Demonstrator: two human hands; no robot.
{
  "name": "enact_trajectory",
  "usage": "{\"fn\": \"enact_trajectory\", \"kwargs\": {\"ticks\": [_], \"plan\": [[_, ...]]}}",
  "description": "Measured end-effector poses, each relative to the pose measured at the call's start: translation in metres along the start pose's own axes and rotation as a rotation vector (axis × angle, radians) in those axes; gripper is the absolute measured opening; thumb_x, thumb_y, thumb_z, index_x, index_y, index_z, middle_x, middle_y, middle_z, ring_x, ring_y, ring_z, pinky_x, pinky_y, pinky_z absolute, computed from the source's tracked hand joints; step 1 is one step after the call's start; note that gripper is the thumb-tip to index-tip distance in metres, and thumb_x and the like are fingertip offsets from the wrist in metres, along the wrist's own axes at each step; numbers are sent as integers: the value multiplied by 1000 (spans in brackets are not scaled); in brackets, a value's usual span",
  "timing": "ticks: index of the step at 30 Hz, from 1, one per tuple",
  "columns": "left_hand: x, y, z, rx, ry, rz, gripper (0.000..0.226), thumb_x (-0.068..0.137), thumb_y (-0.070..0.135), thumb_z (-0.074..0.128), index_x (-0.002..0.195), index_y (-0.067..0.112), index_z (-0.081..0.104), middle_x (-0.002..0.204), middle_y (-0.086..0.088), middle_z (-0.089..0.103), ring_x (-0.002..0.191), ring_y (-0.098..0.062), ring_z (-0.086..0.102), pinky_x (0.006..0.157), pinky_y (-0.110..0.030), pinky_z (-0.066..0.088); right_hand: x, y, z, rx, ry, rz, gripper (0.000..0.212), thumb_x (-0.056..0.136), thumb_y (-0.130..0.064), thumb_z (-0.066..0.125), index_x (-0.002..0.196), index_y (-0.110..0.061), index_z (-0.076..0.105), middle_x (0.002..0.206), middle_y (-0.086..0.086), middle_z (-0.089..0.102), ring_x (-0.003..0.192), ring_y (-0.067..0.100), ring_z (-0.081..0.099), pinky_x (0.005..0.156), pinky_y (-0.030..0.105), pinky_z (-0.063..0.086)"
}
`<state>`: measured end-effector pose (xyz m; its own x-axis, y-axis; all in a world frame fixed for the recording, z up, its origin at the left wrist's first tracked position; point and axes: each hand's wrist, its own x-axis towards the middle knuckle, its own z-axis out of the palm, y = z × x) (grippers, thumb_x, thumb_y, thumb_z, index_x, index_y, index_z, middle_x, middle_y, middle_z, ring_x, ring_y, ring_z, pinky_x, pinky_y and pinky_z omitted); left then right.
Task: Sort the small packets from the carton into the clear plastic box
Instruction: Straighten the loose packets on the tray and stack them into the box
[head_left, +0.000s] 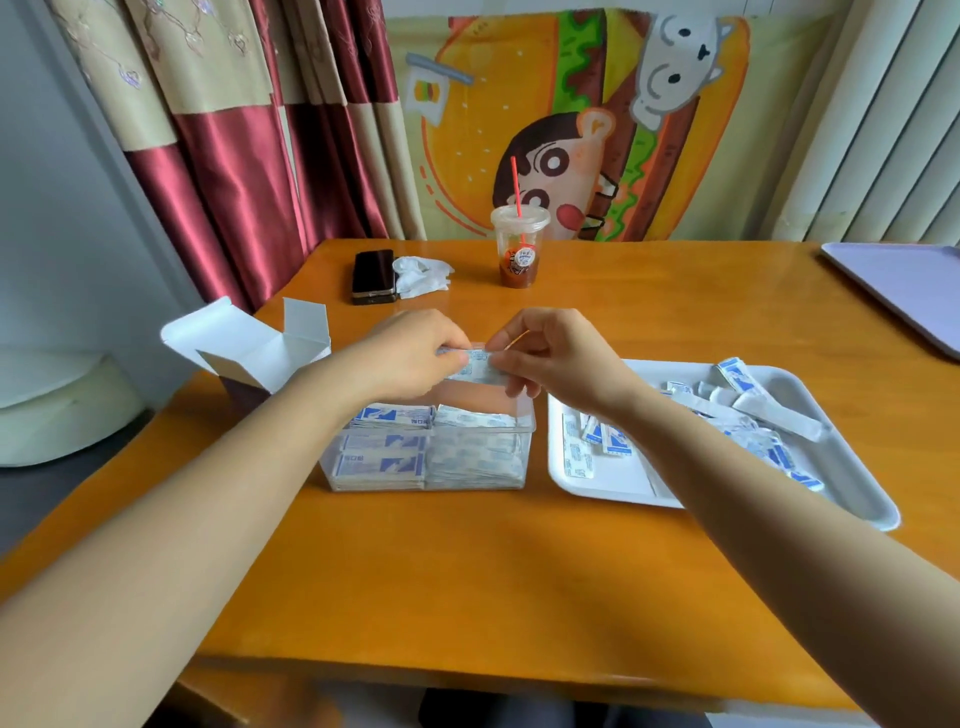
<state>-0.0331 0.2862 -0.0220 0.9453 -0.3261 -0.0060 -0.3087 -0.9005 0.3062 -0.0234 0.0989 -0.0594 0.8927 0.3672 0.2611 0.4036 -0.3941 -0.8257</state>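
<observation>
One wide-angle view from your head, facing forward and down over the bench (467, 561), close in, clear plastic box (525, 447) mid-frame, curtain (234, 156) behind.

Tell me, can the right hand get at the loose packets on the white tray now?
Probably yes: the tray lies uncovered just beside the right hand, nothing between, though that hand now pinches a packet.

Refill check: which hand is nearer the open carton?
Left. Both hands pinch packets; the left hand is just right of the carton, the right hand farther right, nearer the tray.
</observation>
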Motion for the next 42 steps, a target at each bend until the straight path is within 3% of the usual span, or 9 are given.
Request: {"fn": "enact_trajectory", "kwargs": {"ticks": [3,6,8,11,22,27,32,39,42], "plan": [[7,-8,6,-69,-26,-44,44,96,18,51,54,16,35,60,-2,31,60,-19,32,58,-30,26,3,1,1,-169,66,-52,8,87,-12,66,92,-12,72,83,-1,72,59,3,63,58,15,48],[18,-15,17,-74,-96,-68,36,95,20,54,59,19,51,65,-3,44,64,-23,41,60,-32,33,-1,2,-5,-351,58,-61,12,88,-21,65,98,-21,71,94,-15,59,73,-6,52,65,10,44],[23,-14,25,-54,-119,-80,15,93,26,59,86,22,71,88,4,65,77,-22,59,68,-32,48,-6,6,-5,-397,12,-44,14,87,-21,66,101,-22,70,90,-20,48,79,-5,46,70,12,42],[29,-10,36,-6,-79,-91,20,88,27,67,108,22,71,114,5,67,100,-19,62,82,-35,53,-11,14,-1,-419,-26,-52,15,85,-21,68,100,-22,70,87,-9,48,81,-2,42,66,9,37],[35,-1,54,418,-116,45,21,94,30,57,111,20,66,107,-4,67,101,-25,60,80,-34,49,-16,17,0,-377,-43,-73,13,87,-19,66,99,-18,71,84,-14,43,88,6,40,74,19,41],[35,7,50,694,-124,197,35,92,48,55,71,21,48,76,2,56,78,-22,56,63,-31,41,-18,18,0,-353,-47,-66,13,86,-20,67,99,-18,71,93,-3,45,83,4,42,77,22,44],[33,10,45,831,-65,273,46,86,52,59,59,22,37,61,6,40,69,-20,47,58,-29,28,-19,17,-1,-337,-51,-56,13,87,-20,67,99,-19,70,97,-3,43,80,-3,43,77,19,44],[39,4,52,786,-124,309,14,87,34,60,84,21,65,79,2,64,81,-21,62,64,-30,46,-20,16,-1,-343,-61,-43,13,88,-22,66,100,-21,70,93,-9,41,84,3,42,78,21,44],[41,4,56,761,-169,289,14,90,31,59,92,20,66,84,0,65,81,-22,62,62,-29,43,-21,16,-2,-337,-62,-50,13,88,-23,66,100,-20,70,95,-7,42,81,-3,41,76,19,44]]}}
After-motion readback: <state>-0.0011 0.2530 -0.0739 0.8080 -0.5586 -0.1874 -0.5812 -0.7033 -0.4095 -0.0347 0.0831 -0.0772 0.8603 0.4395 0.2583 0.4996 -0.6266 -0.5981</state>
